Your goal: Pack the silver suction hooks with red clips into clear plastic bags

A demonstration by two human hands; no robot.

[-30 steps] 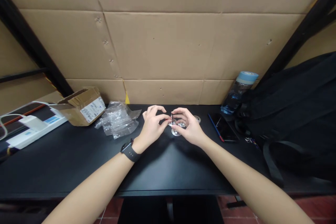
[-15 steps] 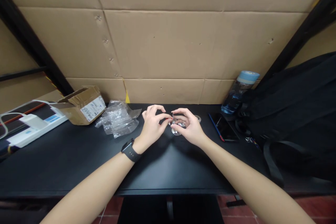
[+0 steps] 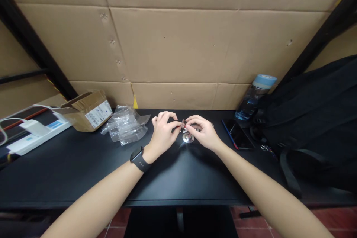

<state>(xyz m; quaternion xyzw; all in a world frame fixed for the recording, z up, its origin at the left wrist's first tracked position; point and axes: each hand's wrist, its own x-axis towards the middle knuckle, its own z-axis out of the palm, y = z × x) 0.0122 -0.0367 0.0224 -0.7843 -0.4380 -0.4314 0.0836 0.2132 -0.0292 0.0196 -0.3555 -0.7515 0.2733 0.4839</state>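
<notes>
My left hand (image 3: 165,130), with a black watch (image 3: 140,158) on its wrist, pinches the left side of a small shiny metal disc (image 3: 182,125) between thumb and forefinger. Thumb and fingers of my right hand (image 3: 203,131) close on the same disc from the right. The disc is tilted on edge above the table. Just below the fingertips, a round shiny metal piece (image 3: 188,138) rests on the black table (image 3: 178,178). More shiny metal behind my right hand is mostly hidden by the fingers.
Clear plastic bags (image 3: 125,124) and an open cardboard box (image 3: 93,113) lie to the left, beside a white power strip (image 3: 39,137). At right are a phone (image 3: 241,134) with a pen, a blue-capped bottle (image 3: 255,96), keys and a black bag (image 3: 315,126).
My right fingers have closed in around the disc, which now shows more of its face. The round piece below is more exposed. The view has shifted slightly.
</notes>
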